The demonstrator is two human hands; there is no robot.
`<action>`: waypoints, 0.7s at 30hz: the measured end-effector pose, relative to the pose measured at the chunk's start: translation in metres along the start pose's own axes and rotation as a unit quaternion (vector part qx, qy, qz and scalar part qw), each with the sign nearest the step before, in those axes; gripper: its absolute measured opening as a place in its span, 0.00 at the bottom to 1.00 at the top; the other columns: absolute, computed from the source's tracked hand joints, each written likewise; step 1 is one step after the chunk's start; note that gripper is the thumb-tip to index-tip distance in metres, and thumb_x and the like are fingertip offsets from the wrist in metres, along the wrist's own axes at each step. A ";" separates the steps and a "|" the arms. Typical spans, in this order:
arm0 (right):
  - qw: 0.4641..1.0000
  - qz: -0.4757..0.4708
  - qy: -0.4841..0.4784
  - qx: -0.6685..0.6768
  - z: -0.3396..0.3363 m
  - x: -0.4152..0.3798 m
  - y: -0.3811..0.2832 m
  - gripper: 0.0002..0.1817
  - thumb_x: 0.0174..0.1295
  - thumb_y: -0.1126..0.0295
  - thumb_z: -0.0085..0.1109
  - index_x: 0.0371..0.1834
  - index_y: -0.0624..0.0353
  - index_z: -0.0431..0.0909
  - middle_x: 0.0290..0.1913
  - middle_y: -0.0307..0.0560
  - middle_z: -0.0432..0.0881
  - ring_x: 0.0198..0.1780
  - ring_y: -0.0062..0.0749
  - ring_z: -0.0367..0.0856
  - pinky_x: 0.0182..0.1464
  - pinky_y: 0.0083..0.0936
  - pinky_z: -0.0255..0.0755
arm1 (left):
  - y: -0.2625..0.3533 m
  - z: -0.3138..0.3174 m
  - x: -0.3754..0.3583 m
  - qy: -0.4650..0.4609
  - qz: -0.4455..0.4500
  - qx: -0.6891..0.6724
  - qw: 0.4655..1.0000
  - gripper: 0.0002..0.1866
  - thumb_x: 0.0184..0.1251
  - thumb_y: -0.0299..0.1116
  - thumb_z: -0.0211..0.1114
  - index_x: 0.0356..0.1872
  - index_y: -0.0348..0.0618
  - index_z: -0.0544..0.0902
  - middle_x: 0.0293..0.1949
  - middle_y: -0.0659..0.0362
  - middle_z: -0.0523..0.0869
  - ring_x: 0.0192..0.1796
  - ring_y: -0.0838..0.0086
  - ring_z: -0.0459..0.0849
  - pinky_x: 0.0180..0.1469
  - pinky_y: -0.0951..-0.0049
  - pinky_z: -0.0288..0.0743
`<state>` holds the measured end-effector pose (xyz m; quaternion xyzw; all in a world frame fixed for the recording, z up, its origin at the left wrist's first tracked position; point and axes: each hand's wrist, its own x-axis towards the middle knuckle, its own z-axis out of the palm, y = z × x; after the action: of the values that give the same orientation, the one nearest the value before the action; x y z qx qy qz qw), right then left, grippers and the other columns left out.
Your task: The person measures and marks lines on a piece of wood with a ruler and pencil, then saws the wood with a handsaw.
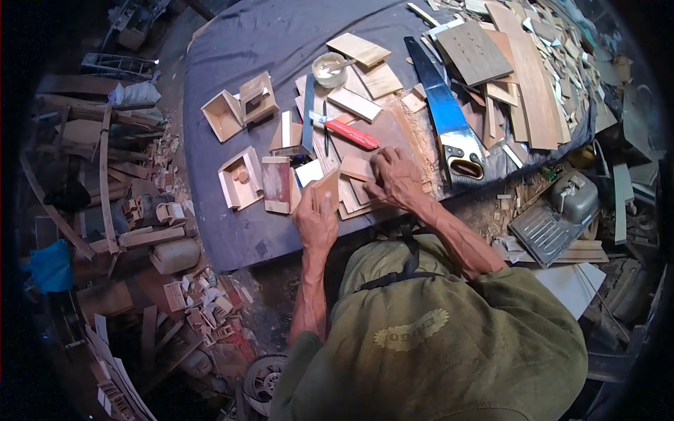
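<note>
A small wooden panel is grasped, tilted, in the left hand at the near edge of a cloth-covered table. At 2 o'clock from it, the right hand is curled over wooden pieces; whether any is pinched cannot be told. An open box is seen at the left hand's 10 o'clock, a red-handled tool at its 1 o'clock. Farther off, a handsaw is laid at the right hand's 1 o'clock.
</note>
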<state>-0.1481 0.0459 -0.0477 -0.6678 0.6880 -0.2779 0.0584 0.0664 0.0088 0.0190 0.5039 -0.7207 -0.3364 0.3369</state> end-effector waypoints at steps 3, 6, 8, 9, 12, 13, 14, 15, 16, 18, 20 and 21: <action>0.999 0.031 0.004 0.013 -0.008 -0.006 0.006 0.25 0.56 0.58 0.69 0.53 0.59 0.76 0.48 0.55 0.75 0.52 0.53 0.75 0.49 0.43 0.75 | 0.010 0.018 0.007 0.028 0.114 0.068 0.991 0.12 0.65 0.22 0.62 0.48 0.33 0.81 0.43 0.45 0.85 0.46 0.48 0.84 0.50 0.56 0.78; 0.990 0.130 0.052 0.020 -0.032 -0.027 0.015 0.27 0.56 0.57 0.70 0.53 0.61 0.74 0.47 0.56 0.76 0.49 0.52 0.79 0.48 0.43 0.75 | 0.013 0.040 0.011 0.058 0.220 0.122 0.966 0.13 0.59 0.20 0.61 0.46 0.35 0.83 0.44 0.48 0.85 0.46 0.48 0.84 0.49 0.54 0.78; 0.972 0.226 0.065 0.028 -0.040 -0.032 0.023 0.28 0.56 0.55 0.70 0.53 0.62 0.74 0.45 0.56 0.76 0.46 0.53 0.80 0.47 0.43 0.75 | 0.012 0.060 0.006 0.051 0.260 0.147 0.953 0.17 0.53 0.20 0.64 0.47 0.34 0.83 0.46 0.48 0.85 0.48 0.49 0.83 0.50 0.53 0.77; 0.959 0.272 0.072 0.033 -0.043 -0.033 0.027 0.29 0.55 0.55 0.70 0.53 0.63 0.73 0.44 0.56 0.76 0.45 0.53 0.80 0.46 0.44 0.75 | 0.013 0.072 0.004 0.033 0.265 0.155 0.951 0.18 0.52 0.21 0.64 0.48 0.35 0.83 0.47 0.49 0.85 0.48 0.50 0.83 0.49 0.54 0.76; 0.953 0.288 0.095 0.023 -0.027 -0.021 0.046 0.33 0.56 0.49 0.71 0.54 0.66 0.74 0.45 0.60 0.80 0.44 0.53 0.83 0.47 0.43 0.77 | 0.013 0.107 0.007 -0.029 0.271 0.215 0.938 0.22 0.51 0.28 0.68 0.52 0.39 0.82 0.50 0.55 0.82 0.51 0.56 0.80 0.48 0.56 0.71; 0.950 0.296 0.099 0.030 -0.025 -0.016 0.047 0.34 0.56 0.48 0.71 0.54 0.67 0.74 0.46 0.60 0.81 0.45 0.53 0.83 0.47 0.43 0.77 | 0.014 0.114 0.008 -0.041 0.277 0.217 0.935 0.22 0.52 0.31 0.70 0.51 0.39 0.82 0.50 0.55 0.81 0.52 0.57 0.78 0.49 0.56 0.70; 0.945 0.313 0.081 0.045 -0.025 -0.011 0.048 0.36 0.55 0.47 0.72 0.55 0.68 0.75 0.48 0.63 0.82 0.47 0.53 0.84 0.49 0.41 0.77 | 0.015 0.121 0.010 -0.052 0.284 0.219 0.932 0.22 0.53 0.33 0.71 0.51 0.39 0.81 0.51 0.56 0.80 0.53 0.58 0.77 0.51 0.56 0.68; 0.946 0.311 0.076 0.055 -0.024 -0.010 0.048 0.36 0.55 0.47 0.72 0.55 0.68 0.75 0.48 0.63 0.82 0.47 0.53 0.84 0.49 0.41 0.78 | 0.017 0.124 0.011 -0.064 0.291 0.220 0.929 0.23 0.54 0.36 0.72 0.51 0.39 0.81 0.51 0.56 0.79 0.54 0.60 0.76 0.52 0.56 0.67; 0.946 0.309 0.071 0.065 -0.024 -0.009 0.048 0.36 0.55 0.47 0.72 0.54 0.68 0.75 0.48 0.63 0.82 0.47 0.53 0.84 0.50 0.41 0.78 | 0.015 0.128 0.012 -0.083 0.270 0.213 0.935 0.25 0.52 0.39 0.74 0.51 0.40 0.82 0.53 0.56 0.78 0.56 0.59 0.74 0.54 0.54 0.65; 0.943 0.315 0.058 0.089 -0.026 -0.007 0.049 0.35 0.56 0.48 0.72 0.54 0.69 0.76 0.48 0.63 0.82 0.48 0.53 0.84 0.50 0.41 0.78 | 0.014 0.127 0.014 -0.097 0.270 0.204 0.936 0.25 0.52 0.39 0.74 0.51 0.41 0.82 0.53 0.55 0.78 0.55 0.58 0.74 0.54 0.54 0.65; 0.943 0.313 0.076 0.087 -0.022 -0.007 0.053 0.35 0.56 0.49 0.72 0.55 0.69 0.76 0.49 0.63 0.82 0.48 0.53 0.85 0.50 0.41 0.78 | 0.014 0.126 0.015 -0.100 0.272 0.194 0.937 0.25 0.52 0.39 0.74 0.51 0.41 0.83 0.53 0.54 0.79 0.56 0.57 0.75 0.55 0.53 0.65; 0.943 0.310 0.084 0.086 -0.022 -0.005 0.053 0.35 0.56 0.49 0.72 0.55 0.70 0.76 0.49 0.63 0.82 0.48 0.52 0.85 0.50 0.40 0.78 | 0.013 0.124 0.014 -0.097 0.273 0.189 0.938 0.24 0.52 0.39 0.74 0.51 0.41 0.83 0.53 0.53 0.79 0.57 0.56 0.75 0.56 0.53 0.66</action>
<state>-0.2044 0.0552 -0.0556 -0.3881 0.8367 -0.3599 0.1409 -0.0467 0.0173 -0.0359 0.3069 -0.9099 -0.1364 0.2434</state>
